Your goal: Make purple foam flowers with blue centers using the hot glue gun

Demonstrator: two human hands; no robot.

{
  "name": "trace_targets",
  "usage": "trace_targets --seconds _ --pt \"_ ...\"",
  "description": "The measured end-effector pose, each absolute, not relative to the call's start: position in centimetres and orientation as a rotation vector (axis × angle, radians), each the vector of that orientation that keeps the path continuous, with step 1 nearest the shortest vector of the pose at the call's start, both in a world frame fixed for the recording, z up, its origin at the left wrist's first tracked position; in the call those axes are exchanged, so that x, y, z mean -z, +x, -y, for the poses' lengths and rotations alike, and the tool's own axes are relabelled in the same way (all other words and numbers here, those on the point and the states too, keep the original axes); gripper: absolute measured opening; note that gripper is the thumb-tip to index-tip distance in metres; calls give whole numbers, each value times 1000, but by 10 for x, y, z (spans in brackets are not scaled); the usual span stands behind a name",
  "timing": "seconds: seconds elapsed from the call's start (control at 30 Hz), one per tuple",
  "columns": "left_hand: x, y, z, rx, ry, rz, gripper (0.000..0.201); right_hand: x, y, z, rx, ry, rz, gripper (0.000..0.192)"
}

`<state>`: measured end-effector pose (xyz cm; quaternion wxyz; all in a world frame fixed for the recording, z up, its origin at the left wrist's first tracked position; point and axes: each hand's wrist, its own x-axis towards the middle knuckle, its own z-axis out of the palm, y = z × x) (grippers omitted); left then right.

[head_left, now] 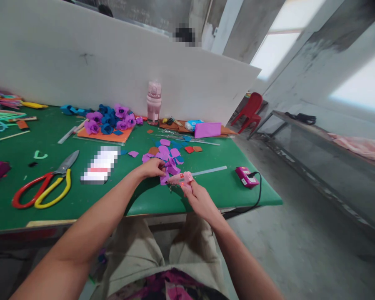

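Observation:
My right hand (199, 199) is wrapped round a pink hot glue gun (185, 179), its nozzle pointing left. A clear glue stick (210, 170) juts out of its back end. In my left hand (152, 167) the fingers pinch a purple paper flower (172, 166), close beside the nozzle. Whether the nozzle touches the paper I cannot tell. Loose purple petals (165, 152) lie just beyond my hands, mixed with blue and brown pieces. Finished-looking purple flowers (93, 121) and blue flowers (107, 118) sit on an orange sheet (104, 137) farther back.
Large scissors (50, 181) with red and yellow handles lie left, near a blurred phone-like rectangle (100, 165). A pink bottle (154, 103) stands against the white board (118, 66). On the right, a purple box (247, 177) has a black cable running over the green table's (237, 196) edge.

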<state>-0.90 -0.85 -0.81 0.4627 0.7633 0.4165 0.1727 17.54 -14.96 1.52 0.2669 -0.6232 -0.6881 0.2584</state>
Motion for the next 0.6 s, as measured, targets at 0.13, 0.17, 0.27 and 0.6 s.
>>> trace_targets --seconds 0.13,0.17,0.27,0.6 --pt "7 -9 9 -418 1888 -1036 15 -17 175 150 -693 -1692 1857 25" --pt "7 -9 9 -423 1886 -1035 16 -18 175 150 -696 -1698 1853 25" --pt "8 -9 9 -434 1872 -1025 19 -19 175 151 -699 -1716 1843 25" --pt "10 -9 9 -437 1860 -1026 24 -18 177 151 -631 -1717 1865 25"
